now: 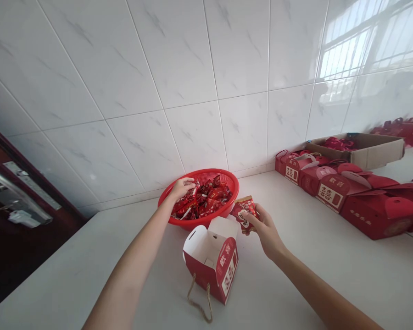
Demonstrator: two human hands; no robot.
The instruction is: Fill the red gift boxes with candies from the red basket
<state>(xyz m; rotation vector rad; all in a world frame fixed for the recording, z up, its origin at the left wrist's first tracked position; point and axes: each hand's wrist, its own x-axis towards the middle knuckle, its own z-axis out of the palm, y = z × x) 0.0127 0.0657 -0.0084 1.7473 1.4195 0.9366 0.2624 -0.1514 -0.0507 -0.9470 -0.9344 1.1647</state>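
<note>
Two hands need light pinches: the right hand (267, 233) holds red packets (245, 222); the left hand (181, 189), grip unclear, reaches into the far basket (189, 223).

Basket (192, 224): plain red. Wrappers (211, 201) inside basket: red, white flecks. Box (200, 271) before basket: red outside, white inside, cream panel, red characters. Packet (241, 211) right of basket: red, gold ends. Tiles (189, 59) behind basket: white, grey veins.
</note>
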